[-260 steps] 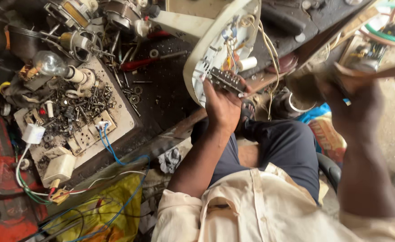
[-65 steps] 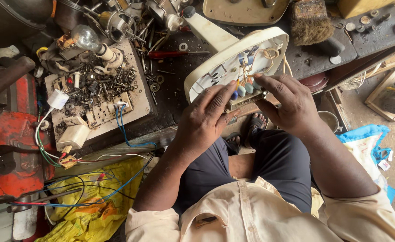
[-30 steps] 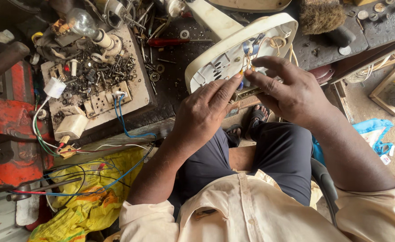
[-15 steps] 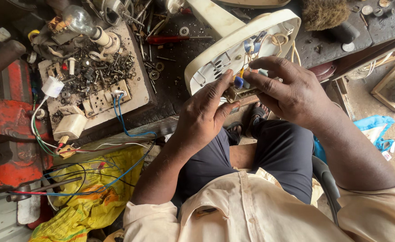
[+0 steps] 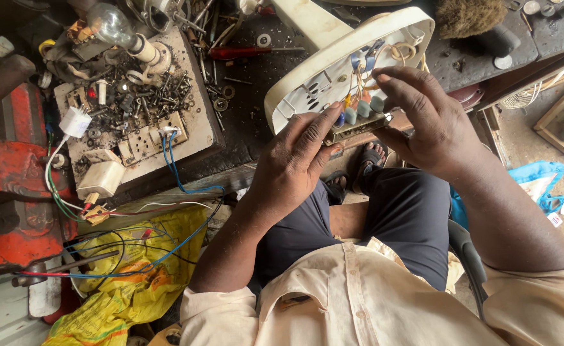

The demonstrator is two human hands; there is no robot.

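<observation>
Since a moment ago my right hand (image 5: pixel 432 122) has lifted slightly, both it and my left hand (image 5: pixel 294 160) pinching the switch block (image 5: pixel 359 122) at upper centre, wires uncut from the cream housing (image 5: pixel 307 86).

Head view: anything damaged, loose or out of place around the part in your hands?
The cream housing lies open, wires spilling out. Both the left hand and right hand hold its switch strip pulled free. Screws and nuts litter the white board, where a bare bulb lies tilted.
</observation>
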